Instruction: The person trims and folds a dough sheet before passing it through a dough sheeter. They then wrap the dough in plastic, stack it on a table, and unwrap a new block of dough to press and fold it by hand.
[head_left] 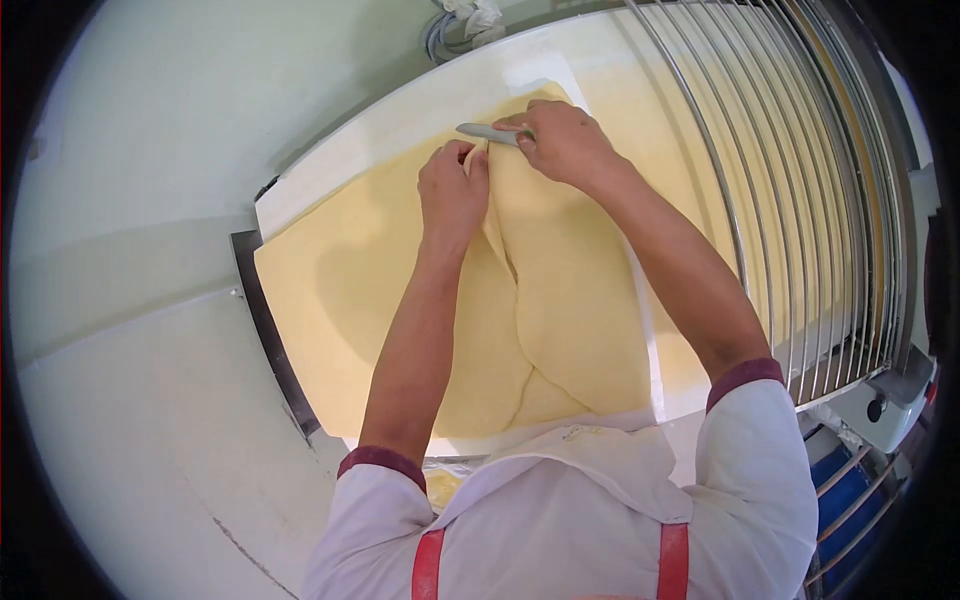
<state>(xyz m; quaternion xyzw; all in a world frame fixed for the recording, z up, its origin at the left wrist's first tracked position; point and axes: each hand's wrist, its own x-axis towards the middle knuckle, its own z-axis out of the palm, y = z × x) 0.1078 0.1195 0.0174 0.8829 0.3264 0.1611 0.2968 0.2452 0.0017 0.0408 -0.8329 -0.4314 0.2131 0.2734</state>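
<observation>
A wide sheet of pale yellow dough (360, 270) lies on the white work surface. Down its middle runs a seam where a dough flap (575, 290) meets the rest, with a raised fold near the top. My left hand (455, 190) pinches the edge of this fold, fingers closed on the dough. Just to the right, my right hand (565, 140) is closed round a grey knife (485, 132), whose blade points left above the seam, close to my left fingertips. Whether the blade touches the dough I cannot tell.
A metal wire guard (745, 150) stands over the right side, with more dough beneath its bars. Behind the surface is a pale wall (200, 100) with a grey cable (437, 38) at the top. A dark metal edge (270, 340) borders the surface's left end.
</observation>
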